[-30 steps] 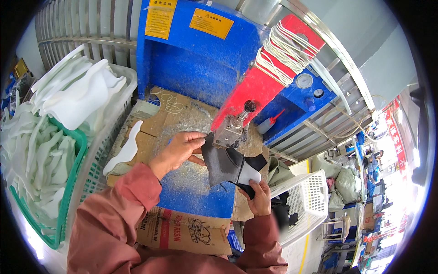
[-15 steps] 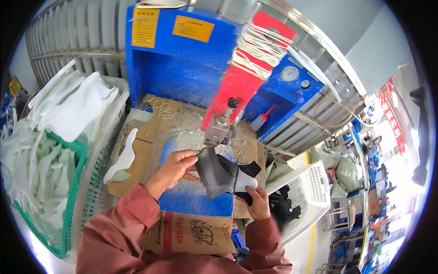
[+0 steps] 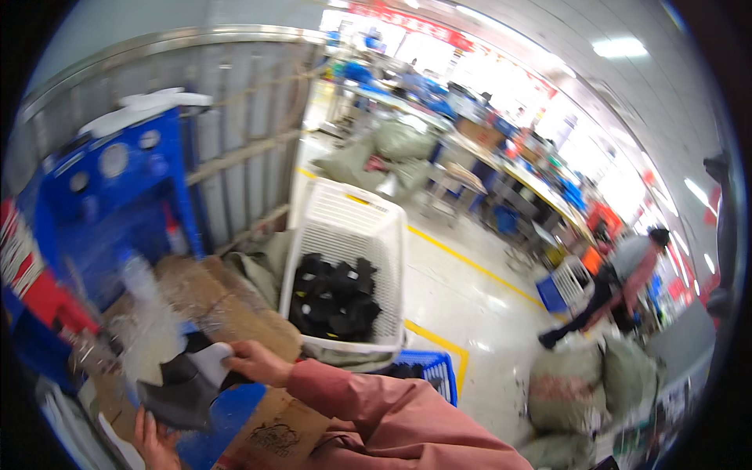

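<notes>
A dark grey shoe upper (image 3: 178,394) with a black lining and a whitish end part is held between my hands, over the work table at the lower left. My right hand (image 3: 258,363) pinches it at the whitish end. At its lower left edge, the fingers of my left hand (image 3: 154,440) grip it; part of that hand lies behind or below the piece. Beside it is the blue machine (image 3: 117,227) with its red arm (image 3: 43,274), blurred by motion.
Right of the machine stands a white plastic basket (image 3: 395,270) with black pieces inside. A blue crate (image 3: 440,374) sits beside it. Grey-green sacks (image 3: 568,384) lie at the lower right. Farther off, a person (image 3: 619,274) bends near a blue and white basket (image 3: 565,286). A metal fence (image 3: 251,110) stands behind.
My view has swung to the right, so the machine and table now lie at the left and the aisle shows. Both hands still hold the shoe upper.
</notes>
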The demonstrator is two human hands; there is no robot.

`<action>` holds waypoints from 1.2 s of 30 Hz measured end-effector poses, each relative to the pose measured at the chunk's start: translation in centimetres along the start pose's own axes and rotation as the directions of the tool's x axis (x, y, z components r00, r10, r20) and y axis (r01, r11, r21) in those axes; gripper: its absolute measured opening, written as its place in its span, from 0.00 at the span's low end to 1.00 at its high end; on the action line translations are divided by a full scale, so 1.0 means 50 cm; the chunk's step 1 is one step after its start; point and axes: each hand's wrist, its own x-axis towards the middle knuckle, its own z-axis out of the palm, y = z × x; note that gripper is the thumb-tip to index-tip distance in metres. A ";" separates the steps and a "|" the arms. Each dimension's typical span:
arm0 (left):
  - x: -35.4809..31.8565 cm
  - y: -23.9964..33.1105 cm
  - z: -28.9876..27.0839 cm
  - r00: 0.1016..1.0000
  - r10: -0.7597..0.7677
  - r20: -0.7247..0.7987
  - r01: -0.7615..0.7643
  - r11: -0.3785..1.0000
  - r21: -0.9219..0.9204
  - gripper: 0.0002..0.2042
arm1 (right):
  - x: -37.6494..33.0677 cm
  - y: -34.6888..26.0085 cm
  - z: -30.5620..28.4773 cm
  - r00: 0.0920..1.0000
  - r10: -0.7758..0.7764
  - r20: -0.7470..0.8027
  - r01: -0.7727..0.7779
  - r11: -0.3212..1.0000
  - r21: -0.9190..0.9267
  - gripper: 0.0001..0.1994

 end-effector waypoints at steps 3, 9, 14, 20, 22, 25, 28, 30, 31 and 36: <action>0.019 -0.056 -0.069 0.988 -0.053 0.143 0.050 0.998 0.023 0.25 | -0.052 -0.003 0.000 0.999 0.045 0.004 -0.045 0.982 0.182 0.14; -0.022 -0.076 -0.033 0.813 -0.565 0.142 0.550 0.824 0.134 0.25 | -0.156 0.034 -0.058 0.991 -0.062 -0.117 0.087 0.970 0.226 0.14; -0.163 -0.043 0.142 0.907 -0.208 0.367 0.177 0.977 0.116 0.24 | -0.316 0.099 -0.200 0.883 0.191 -0.429 -0.177 0.982 0.073 0.10; -0.168 -0.023 0.191 0.905 -0.213 0.369 0.153 0.971 0.184 0.22 | -0.646 0.188 -0.414 0.244 -0.017 -0.970 0.217 0.975 0.037 0.17; -0.164 -0.030 0.191 0.893 -0.235 0.383 0.176 0.967 0.181 0.21 | -0.762 0.211 -0.475 0.090 -0.017 -0.996 0.303 0.953 0.012 0.15; -0.161 -0.043 0.207 0.886 -0.255 0.387 0.195 0.962 0.189 0.20 | -0.896 0.293 -0.514 0.014 0.080 -0.997 0.429 0.900 0.079 0.12; -0.157 -0.051 0.230 0.866 -0.287 0.408 0.220 0.954 0.204 0.20 | -0.952 0.432 -0.503 -0.068 0.252 -0.965 0.336 0.917 0.216 0.12; -0.155 -0.050 0.240 0.858 -0.299 0.417 0.231 0.951 0.207 0.19 | -0.947 0.501 -0.480 -0.115 0.418 -0.901 -0.256 0.864 0.433 0.15; -0.156 -0.052 0.244 0.862 -0.301 0.409 0.234 0.950 0.207 0.19 | -0.930 0.516 -0.474 -0.146 0.498 -0.855 -0.300 0.801 0.518 0.18; -0.151 -0.057 0.264 0.864 -0.348 0.363 0.291 0.935 0.205 0.18 | -0.718 0.422 -0.524 0.186 0.167 -0.968 -0.163 0.977 0.137 0.17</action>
